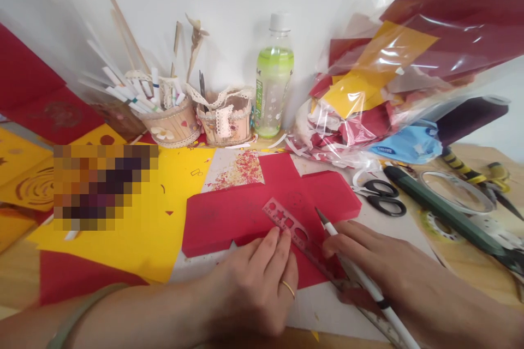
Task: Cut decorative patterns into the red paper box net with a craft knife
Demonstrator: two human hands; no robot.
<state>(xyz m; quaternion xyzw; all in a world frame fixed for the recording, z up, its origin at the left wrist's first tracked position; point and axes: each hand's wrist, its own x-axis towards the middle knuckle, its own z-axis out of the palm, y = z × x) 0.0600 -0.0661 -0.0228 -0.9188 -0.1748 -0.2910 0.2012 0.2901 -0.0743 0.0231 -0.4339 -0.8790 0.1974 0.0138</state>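
Observation:
A red paper cutout (221, 212), shaped like a cross with folded flaps, lies flat in front of me. Across it slants a clear stencil ruler (289, 223) with shaped holes. My left hand (257, 278) has its fingers bunched together, their tips pressing the ruler's edge onto the paper. In my right hand (356, 256) is a white pencil (364, 278) with a dark pointed tip and a black band. Its tip is over the red paper, right of the ruler; whether it touches, I cannot tell. The ruler's lower part is partly hidden under my right hand.
Yellow paper (164, 229) lies left. Black-handled scissors (382, 199), a green tool (442, 212) and tape rolls (458, 191) lie right. Behind stand decorated pots (172, 122), a bottle (274, 82) and a plastic bag (352, 114) of paper scraps.

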